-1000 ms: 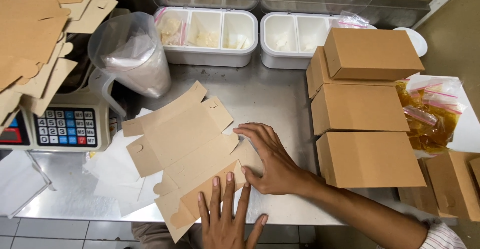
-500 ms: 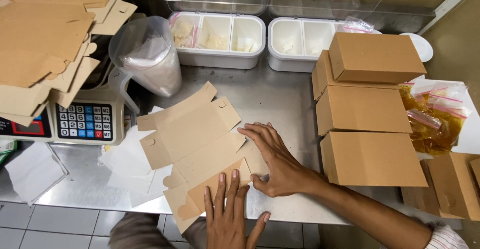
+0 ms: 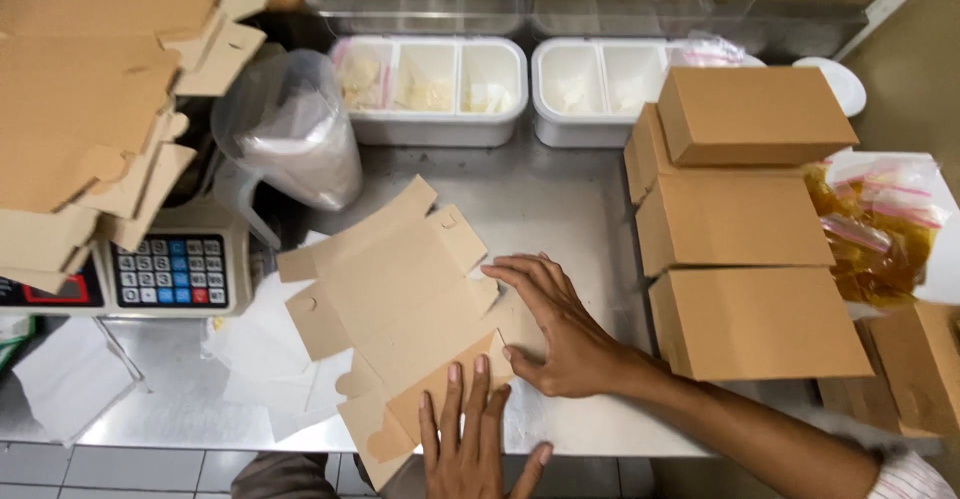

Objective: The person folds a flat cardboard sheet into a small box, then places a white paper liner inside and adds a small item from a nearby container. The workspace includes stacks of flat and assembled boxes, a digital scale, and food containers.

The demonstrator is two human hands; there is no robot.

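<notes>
A flat, unfolded brown cardboard box blank [image 3: 395, 294] lies on the steel counter [image 3: 560, 199]. My left hand [image 3: 475, 439] rests flat on its near flap at the counter's front edge, fingers spread. My right hand [image 3: 560, 329] presses palm down on the blank's right side, fingers pointing left. Neither hand grips anything. White paper sheets [image 3: 265, 359] lie under the blank's left side.
Three folded brown boxes [image 3: 745, 224] are stacked in steps at the right, beside bags of yellow food [image 3: 880, 229]. A pile of flat blanks [image 3: 90, 109] sits on a scale [image 3: 170, 269] at the left. A plastic-wrapped jug [image 3: 290, 134] and two white divided tubs [image 3: 430, 89] stand behind.
The view has shifted slightly, so everything appears further right. Both hands stay pressed on the blank, the left fingers reaching a little further up the flap.
</notes>
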